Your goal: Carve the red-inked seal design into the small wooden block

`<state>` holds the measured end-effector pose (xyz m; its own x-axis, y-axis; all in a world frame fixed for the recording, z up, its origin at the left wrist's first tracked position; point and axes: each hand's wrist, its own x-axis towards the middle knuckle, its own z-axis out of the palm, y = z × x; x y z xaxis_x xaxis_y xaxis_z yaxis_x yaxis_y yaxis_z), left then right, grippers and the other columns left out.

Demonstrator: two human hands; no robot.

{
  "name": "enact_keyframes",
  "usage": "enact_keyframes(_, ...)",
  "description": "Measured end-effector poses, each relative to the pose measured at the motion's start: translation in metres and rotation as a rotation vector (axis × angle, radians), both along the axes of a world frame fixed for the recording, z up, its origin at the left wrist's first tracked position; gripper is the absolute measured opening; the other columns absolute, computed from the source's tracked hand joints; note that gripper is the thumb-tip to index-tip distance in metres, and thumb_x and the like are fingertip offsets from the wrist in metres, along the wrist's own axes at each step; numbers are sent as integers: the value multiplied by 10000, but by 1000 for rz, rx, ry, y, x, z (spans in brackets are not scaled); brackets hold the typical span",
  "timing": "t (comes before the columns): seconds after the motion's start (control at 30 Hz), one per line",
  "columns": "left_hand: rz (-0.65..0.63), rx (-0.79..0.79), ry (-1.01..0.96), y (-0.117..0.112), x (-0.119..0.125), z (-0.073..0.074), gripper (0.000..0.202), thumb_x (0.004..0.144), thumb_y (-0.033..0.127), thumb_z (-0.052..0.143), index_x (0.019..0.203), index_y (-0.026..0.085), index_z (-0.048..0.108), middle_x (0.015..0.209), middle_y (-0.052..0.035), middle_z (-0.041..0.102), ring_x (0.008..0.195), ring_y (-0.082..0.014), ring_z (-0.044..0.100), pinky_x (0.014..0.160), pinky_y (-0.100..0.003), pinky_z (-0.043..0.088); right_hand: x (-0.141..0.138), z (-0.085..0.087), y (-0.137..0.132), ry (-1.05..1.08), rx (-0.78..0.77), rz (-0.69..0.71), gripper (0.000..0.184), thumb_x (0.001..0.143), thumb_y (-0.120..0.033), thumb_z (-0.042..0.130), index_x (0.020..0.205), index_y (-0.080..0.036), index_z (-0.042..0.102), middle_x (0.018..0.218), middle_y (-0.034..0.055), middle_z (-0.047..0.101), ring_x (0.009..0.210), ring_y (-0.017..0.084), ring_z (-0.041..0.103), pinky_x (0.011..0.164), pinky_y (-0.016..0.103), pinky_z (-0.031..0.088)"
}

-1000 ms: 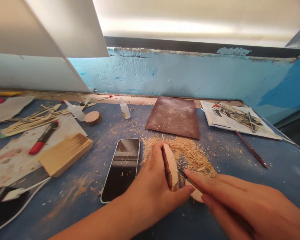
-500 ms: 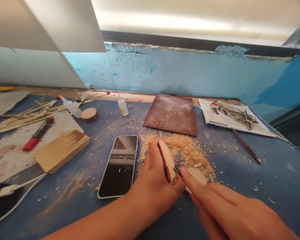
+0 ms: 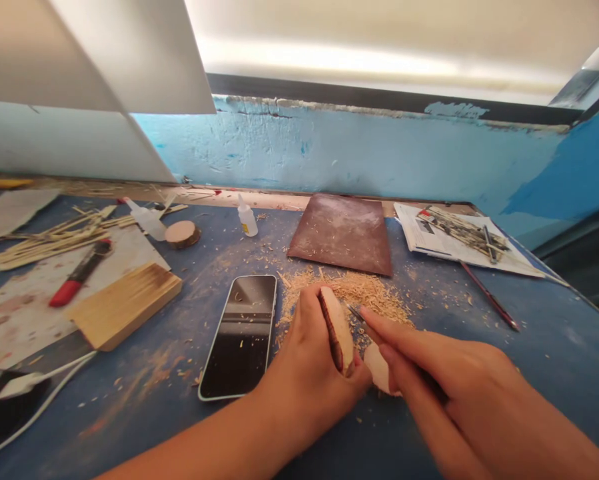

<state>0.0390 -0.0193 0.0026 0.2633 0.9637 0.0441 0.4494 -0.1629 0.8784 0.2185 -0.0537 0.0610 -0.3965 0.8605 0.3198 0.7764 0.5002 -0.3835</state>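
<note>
In my left hand is a thick piece of wood with bark along one side and a pale cut face, held on its edge. My right hand is closed around a slim carving knife; its metal tip shows just right of the wood, a small gap away from it. The rest of the knife is mostly covered by my fingers. Below the tip, a pale wood slice lies on the table, partly behind my right hand. Wood shavings are heaped just beyond both hands.
A phone lies left of my left hand. Further left are a wooden block, a red-and-black marker, thin sticks and a small bark-edged disc. Behind stand a glue bottle and brown sandpaper. At right lies a pencil.
My right hand has drawn the knife tip off the wood, up and to the right. More of the wood slice on the table shows. My left hand keeps its hold.
</note>
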Motion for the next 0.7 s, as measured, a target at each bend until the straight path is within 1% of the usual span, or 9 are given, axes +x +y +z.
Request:
enact_keyframes(0.07,2,19,6,0,-2,1,647,729,170,686,1249,247,308,1113,-53,503,1007,-250,578,884,-476,518,5,-1,-4,-15,-6,43,437,932,-96,532,1314,-201,717,1096,42,832,853,200,827,739,210,679)
enact_keyframes(0.17,1,52,16,1,-3,1,630,751,184,697,1233,259,297,1127,-53,495,977,-232,578,858,-455,526,12,-10,-12,-15,14,130,500,903,-81,502,1339,-230,697,896,18,846,614,172,795,554,184,649)
enact_keyframes(0.27,-9,44,30,1,-2,-1,614,779,214,703,1230,264,289,1126,-51,498,941,-217,577,842,-446,532,17,-17,-17,28,90,121,498,907,-96,461,1323,-224,703,733,12,810,491,158,739,461,176,603)
enact_keyframes(0.33,-5,37,33,1,-1,-2,621,788,236,711,1241,267,288,1149,-57,500,953,-220,581,843,-448,534,18,-15,-18,7,85,111,487,910,-97,466,1316,-216,706,705,13,795,491,154,733,466,170,596)
enact_keyframes(0.43,3,35,37,-1,1,-2,611,808,245,703,1260,267,292,1172,-62,499,980,-224,589,857,-448,533,15,-7,-16,-82,37,107,462,904,-86,502,1293,-205,723,731,26,800,545,159,753,514,171,612)
enact_keyframes(0.57,5,65,26,-1,1,-1,569,830,272,694,1244,250,303,1132,-58,504,966,-220,594,857,-441,533,6,-3,-13,-146,29,60,394,918,-90,506,1204,-172,764,758,60,809,570,187,768,538,208,639)
enact_keyframes(0.63,3,44,23,-1,0,0,589,823,295,707,1253,245,308,1128,-57,507,954,-222,596,840,-439,536,5,-4,-13,-152,28,56,392,925,-88,493,1200,-158,764,837,79,829,629,203,793,583,230,662)
enact_keyframes(0.7,6,18,20,0,-1,0,602,809,280,712,1258,246,312,1124,-53,511,956,-223,600,841,-437,535,7,-5,-14,-148,30,70,413,930,-77,489,1248,-156,741,951,82,841,716,207,815,623,234,674)
